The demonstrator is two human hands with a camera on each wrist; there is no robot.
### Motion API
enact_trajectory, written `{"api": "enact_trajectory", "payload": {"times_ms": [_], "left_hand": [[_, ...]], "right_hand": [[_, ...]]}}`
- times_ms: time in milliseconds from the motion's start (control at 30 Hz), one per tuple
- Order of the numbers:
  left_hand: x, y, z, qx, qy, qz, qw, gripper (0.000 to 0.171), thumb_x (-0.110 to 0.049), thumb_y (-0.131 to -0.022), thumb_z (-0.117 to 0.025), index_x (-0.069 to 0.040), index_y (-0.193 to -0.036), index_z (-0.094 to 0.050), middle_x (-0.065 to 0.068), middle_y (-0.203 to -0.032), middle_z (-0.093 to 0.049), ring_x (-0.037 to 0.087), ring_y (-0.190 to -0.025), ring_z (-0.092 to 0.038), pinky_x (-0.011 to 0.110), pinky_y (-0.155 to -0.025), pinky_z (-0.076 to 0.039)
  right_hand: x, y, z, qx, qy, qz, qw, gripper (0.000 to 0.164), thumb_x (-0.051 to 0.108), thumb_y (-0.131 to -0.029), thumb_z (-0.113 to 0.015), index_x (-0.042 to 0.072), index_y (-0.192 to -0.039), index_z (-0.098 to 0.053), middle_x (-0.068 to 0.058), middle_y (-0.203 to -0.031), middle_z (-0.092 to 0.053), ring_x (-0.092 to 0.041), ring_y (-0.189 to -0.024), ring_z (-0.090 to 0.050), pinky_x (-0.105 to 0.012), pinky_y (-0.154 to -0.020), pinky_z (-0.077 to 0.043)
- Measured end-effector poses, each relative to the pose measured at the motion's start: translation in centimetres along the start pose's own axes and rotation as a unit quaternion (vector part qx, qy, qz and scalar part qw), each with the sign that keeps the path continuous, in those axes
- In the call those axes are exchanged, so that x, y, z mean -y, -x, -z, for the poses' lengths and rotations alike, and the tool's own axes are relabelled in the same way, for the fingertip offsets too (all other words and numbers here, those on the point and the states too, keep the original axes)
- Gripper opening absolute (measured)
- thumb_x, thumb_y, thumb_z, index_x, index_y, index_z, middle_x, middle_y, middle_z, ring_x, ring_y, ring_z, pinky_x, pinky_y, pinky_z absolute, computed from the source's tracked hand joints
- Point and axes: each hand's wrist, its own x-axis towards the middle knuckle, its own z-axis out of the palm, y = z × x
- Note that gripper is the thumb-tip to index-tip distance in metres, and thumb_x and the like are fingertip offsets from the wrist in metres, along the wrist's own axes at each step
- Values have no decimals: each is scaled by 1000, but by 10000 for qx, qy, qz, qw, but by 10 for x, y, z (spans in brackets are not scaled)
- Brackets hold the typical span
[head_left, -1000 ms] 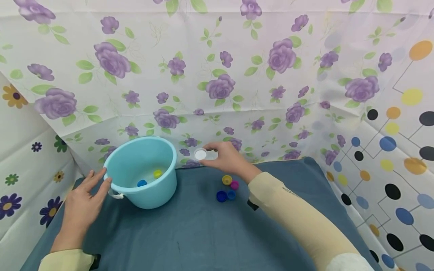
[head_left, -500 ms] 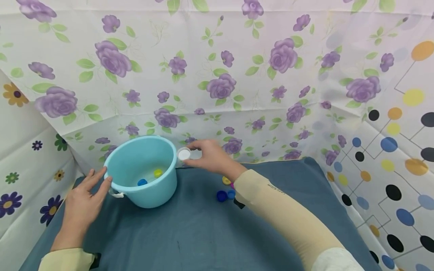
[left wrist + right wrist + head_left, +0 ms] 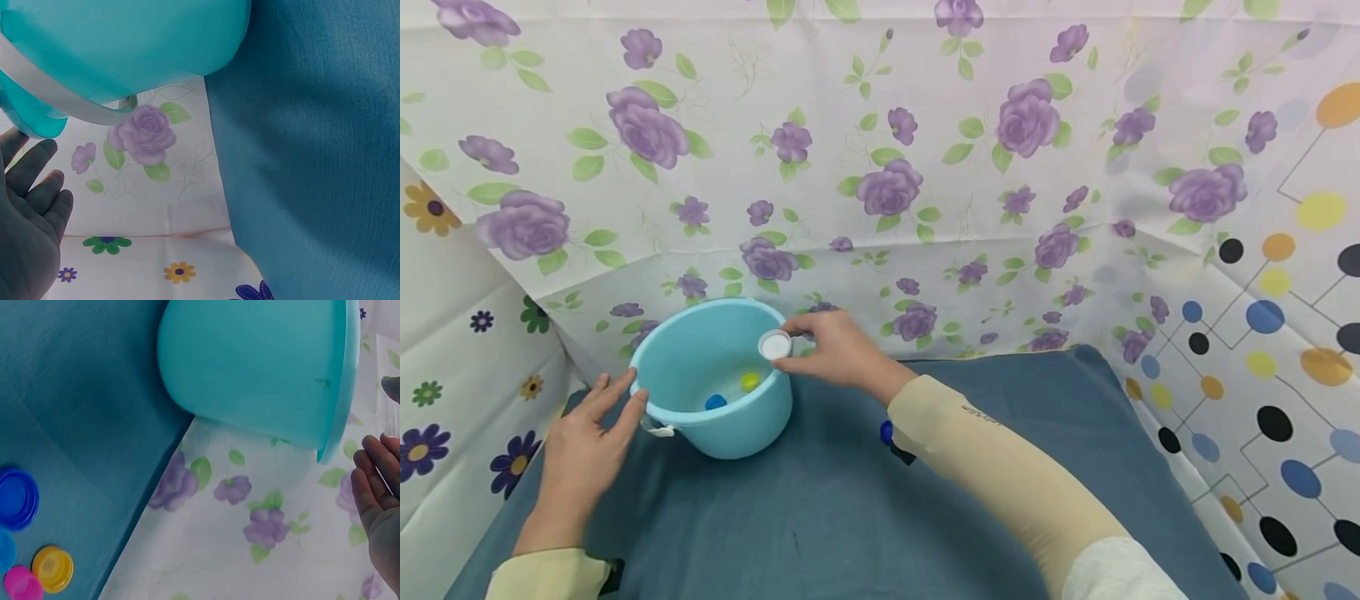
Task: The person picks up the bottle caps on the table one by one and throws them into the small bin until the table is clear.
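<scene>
A light blue bucket (image 3: 741, 425) stands on the blue-grey cloth, a blue cap (image 3: 715, 402) and a yellow cap (image 3: 750, 382) lying on its bottom. My left hand (image 3: 576, 458) rests its fingertips on the bucket's left rim, fingers fairly straight. At the bucket's right rim, my right hand (image 3: 842, 350) pinches a small round white cap with a clear edge (image 3: 776, 345) between thumb and fingers. In the right wrist view, only a clear ribbed sliver of this cap (image 3: 392, 419) shows at the frame's edge.
Right of the bucket lie a dark blue cap (image 3: 17, 499), a lighter blue cap (image 3: 5, 551), a yellow cap (image 3: 53, 569) and a pink cap (image 3: 22, 584). The bucket's white handle (image 3: 69, 94) hangs at its side. A flowered sheet (image 3: 887, 208) rises behind.
My right hand has carried the white cap leftward, from beside the bucket to its right rim. The left hand has stayed at the rim. My right sleeve now hides most of the loose caps.
</scene>
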Motion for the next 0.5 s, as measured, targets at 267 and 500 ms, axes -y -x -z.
{"api": "enact_trajectory", "payload": {"times_ms": [267, 500], "left_hand": [[1, 0, 0, -87, 63, -71, 9999, 54, -54, -93, -45, -38, -143, -33, 6, -153, -26, 32, -142, -23, 73, -91, -29], [-1, 0, 0, -113, 37, -85, 9999, 54, -54, -92, -45, -37, -143, -33, 5, -153, -26, 31, -142, -24, 73, -91, -31]], "right_hand": [[15, -9, -17, 84, -12, 316, 9995, 47, 49, -79, -68, 28, -120, -61, 15, -116, -62, -2, -110, -57, -18, -88, -49], [25, -14, -28, 276, 34, 332, 9991, 44, 45, -80, -69, 26, -119, -62, 16, -116, -62, 1, -109, -56, -15, -86, -48]]}}
